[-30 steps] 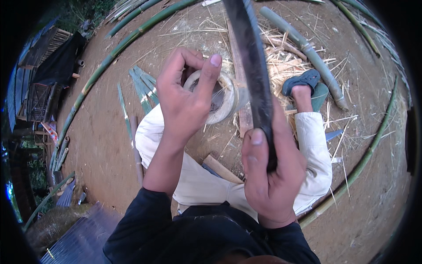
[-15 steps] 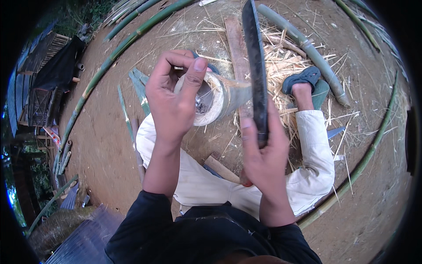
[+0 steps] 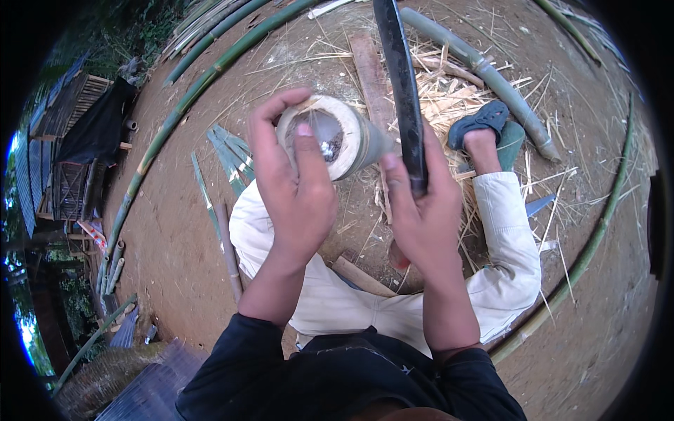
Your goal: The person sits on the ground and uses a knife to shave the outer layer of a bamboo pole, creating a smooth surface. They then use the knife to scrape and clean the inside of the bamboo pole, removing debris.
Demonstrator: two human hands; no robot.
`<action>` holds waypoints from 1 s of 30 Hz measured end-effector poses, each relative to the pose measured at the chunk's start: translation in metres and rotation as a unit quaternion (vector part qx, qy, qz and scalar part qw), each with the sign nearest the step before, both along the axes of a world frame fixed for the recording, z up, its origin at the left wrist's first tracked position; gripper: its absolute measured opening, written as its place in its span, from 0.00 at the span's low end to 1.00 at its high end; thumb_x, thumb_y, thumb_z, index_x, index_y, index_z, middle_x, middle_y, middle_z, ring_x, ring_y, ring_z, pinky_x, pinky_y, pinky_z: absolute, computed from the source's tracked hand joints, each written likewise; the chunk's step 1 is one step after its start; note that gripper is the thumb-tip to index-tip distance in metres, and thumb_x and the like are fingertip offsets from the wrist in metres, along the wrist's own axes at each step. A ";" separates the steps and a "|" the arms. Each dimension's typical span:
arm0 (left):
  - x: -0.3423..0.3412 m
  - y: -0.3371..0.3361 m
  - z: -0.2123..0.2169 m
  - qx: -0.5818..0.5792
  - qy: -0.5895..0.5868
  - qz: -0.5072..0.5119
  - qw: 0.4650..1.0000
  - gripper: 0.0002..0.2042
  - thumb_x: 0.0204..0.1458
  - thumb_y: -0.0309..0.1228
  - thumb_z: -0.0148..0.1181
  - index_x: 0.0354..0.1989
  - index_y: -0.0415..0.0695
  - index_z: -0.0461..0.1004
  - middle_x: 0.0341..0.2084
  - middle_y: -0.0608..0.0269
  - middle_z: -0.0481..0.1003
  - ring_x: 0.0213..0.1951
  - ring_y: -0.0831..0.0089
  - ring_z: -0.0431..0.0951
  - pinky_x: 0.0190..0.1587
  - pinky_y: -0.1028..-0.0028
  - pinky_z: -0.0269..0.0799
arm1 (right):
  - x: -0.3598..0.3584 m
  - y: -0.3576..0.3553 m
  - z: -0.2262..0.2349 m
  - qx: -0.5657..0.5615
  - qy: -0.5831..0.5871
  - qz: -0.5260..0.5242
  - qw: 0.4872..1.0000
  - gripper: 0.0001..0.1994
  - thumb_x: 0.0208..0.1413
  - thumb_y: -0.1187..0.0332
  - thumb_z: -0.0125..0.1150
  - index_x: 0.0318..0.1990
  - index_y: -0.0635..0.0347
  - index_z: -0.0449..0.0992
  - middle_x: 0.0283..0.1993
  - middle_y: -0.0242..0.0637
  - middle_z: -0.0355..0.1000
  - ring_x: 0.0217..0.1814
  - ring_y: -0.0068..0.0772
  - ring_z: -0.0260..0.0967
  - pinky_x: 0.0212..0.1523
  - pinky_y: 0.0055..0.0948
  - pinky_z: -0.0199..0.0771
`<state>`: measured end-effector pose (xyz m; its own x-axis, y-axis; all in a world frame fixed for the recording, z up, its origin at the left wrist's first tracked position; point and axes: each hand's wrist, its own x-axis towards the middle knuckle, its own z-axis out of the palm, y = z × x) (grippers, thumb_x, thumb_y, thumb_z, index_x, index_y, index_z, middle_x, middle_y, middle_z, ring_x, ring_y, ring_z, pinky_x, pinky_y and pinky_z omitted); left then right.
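— What changed when you checked the head view?

— The hollow bamboo section point(image 3: 335, 137) had come up and turned. A second before, it lay low, half hidden behind the left hand point(image 3: 295, 189); at this moment its open end faced the camera, pale rim fully showing and the dark hollow visible inside.

— And the hands?

— I saw the left hand closed around that bamboo section, fingers curled over the far rim and the thumb point(image 3: 307, 151) laid across the near edge. The right hand point(image 3: 421, 210) was wrapped tight on the handle of the long dark blade point(image 3: 400, 84), which stood just right of the bamboo section, nearly touching its wall. Earlier the blade had crossed more in front of it; now it had shifted aside and pointed straight away.

— What did you make of that?

— I judged the person was inspecting or lining up the cut end, with the blade held ready rather than biting in. No contact between edge and rim that I could confirm.

— Anything else around it?

— Below the bamboo section were the cream trousers point(image 3: 365, 302); to its right, the blue sandal point(image 3: 481, 119) amid straw-coloured shavings point(image 3: 449, 88); to its left, green split strips point(image 3: 228, 151) on the dirt ground point(image 3: 175, 238).
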<state>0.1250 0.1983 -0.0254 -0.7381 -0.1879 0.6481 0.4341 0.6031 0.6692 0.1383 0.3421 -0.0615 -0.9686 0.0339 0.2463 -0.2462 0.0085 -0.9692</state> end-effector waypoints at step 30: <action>0.004 -0.013 -0.003 0.020 0.019 -0.108 0.994 0.12 0.59 0.15 0.45 0.50 0.36 0.69 0.50 0.52 0.71 0.55 0.64 0.72 0.62 0.67 0.64 | 0.046 0.008 0.049 0.113 0.141 0.003 0.984 0.26 0.67 0.80 0.48 0.73 0.68 0.59 0.40 0.44 0.76 0.26 0.20 0.66 0.30 0.23 0.69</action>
